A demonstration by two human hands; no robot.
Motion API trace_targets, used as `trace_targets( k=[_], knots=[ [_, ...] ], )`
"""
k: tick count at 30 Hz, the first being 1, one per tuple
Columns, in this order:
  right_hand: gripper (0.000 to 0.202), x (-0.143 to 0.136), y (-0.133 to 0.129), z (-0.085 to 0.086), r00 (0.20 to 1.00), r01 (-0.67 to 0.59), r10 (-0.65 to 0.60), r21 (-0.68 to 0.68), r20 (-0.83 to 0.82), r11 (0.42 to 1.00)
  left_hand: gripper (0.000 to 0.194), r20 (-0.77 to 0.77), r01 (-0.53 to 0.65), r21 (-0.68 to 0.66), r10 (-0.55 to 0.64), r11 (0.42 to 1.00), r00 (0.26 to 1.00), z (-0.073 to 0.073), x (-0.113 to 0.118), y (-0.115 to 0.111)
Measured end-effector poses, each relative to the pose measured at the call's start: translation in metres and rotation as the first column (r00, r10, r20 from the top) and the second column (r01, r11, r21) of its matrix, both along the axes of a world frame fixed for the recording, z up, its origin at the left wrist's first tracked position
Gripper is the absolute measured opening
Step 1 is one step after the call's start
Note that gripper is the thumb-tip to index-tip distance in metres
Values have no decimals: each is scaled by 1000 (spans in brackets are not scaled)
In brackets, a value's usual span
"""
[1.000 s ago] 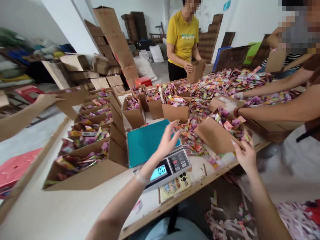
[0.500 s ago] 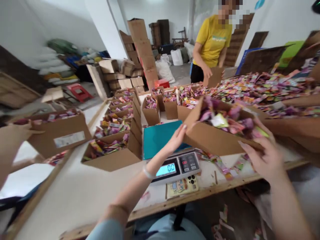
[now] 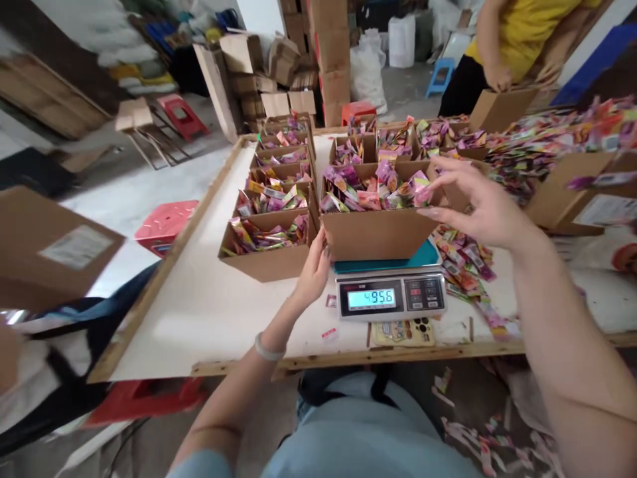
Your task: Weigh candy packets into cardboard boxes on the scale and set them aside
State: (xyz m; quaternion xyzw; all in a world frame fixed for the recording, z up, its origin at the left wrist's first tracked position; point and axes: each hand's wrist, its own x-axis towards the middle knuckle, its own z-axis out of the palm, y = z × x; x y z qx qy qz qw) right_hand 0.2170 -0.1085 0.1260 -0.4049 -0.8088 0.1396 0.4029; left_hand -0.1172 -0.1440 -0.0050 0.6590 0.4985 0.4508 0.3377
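Observation:
A cardboard box (image 3: 381,236) filled with small purple, pink and green packets (image 3: 368,189) rests on the teal plate (image 3: 425,255) of a digital scale (image 3: 391,295). The lit display appears to read 495.6, its first digit faint. At the box's lower left corner, my left hand (image 3: 313,273) touches the side with its fingers stretched out. My right hand (image 3: 470,199) is at the right end of the box, thumb and fingers apart, close to the rim and the packets there. A phone in a patterned case (image 3: 403,333) lies in front of the scale.
Filled boxes (image 3: 269,249) stand in a row left of the scale, with more (image 3: 348,151) behind it. Loose packets (image 3: 468,262) lie to the right beside a large pile (image 3: 522,143). A co-worker in yellow (image 3: 527,33) handles a box (image 3: 502,109). Red stools (image 3: 166,222) stand left.
The filled box has moved from the air, tilted between both hands, down onto the scale. The display went from 0.0 to a lit weight. My right hand has loosened its grip. The view has shifted.

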Motion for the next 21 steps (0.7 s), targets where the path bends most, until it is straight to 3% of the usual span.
trace_targets(
  k=[2, 4, 6, 8, 12, 16, 18, 21],
  knots=[
    [46, 6, -4, 12, 997, 8, -4, 47, -81, 999, 75, -45, -37, 174, 46, 984, 998, -1, -8, -21],
    [47, 8, -3, 24, 989, 1, 9, 64, -151, 998, 69, -94, -231, 372, 284, 899, 954, -8, -23, -41],
    [49, 5, 1, 36, 987, 1, 8, 52, -162, 999, 76, -92, -459, 471, 560, 753, 824, -20, -41, -55],
    [50, -3, 8, 46, 996, 21, -17, 50, -93, 999, 94, -115, -600, 420, 696, 681, 709, -38, -61, -64],
    [51, -29, 29, 55, 995, 20, -24, 43, 100, 999, 130, -194, -661, 165, 681, 732, 706, -69, -84, -66],
    [55, -59, 61, 46, 941, 3, 48, -153, 334, 988, 151, -230, -620, 21, 607, 784, 760, -78, -75, -39],
    [51, -72, 78, 38, 889, -8, 91, -185, 448, 983, 156, -259, -639, -6, 616, 770, 744, -76, -63, -17],
    [37, -82, 95, 31, 827, -63, 184, -236, 531, 970, 157, -290, -741, 12, 712, 671, 640, -73, -47, 13]
  ],
)
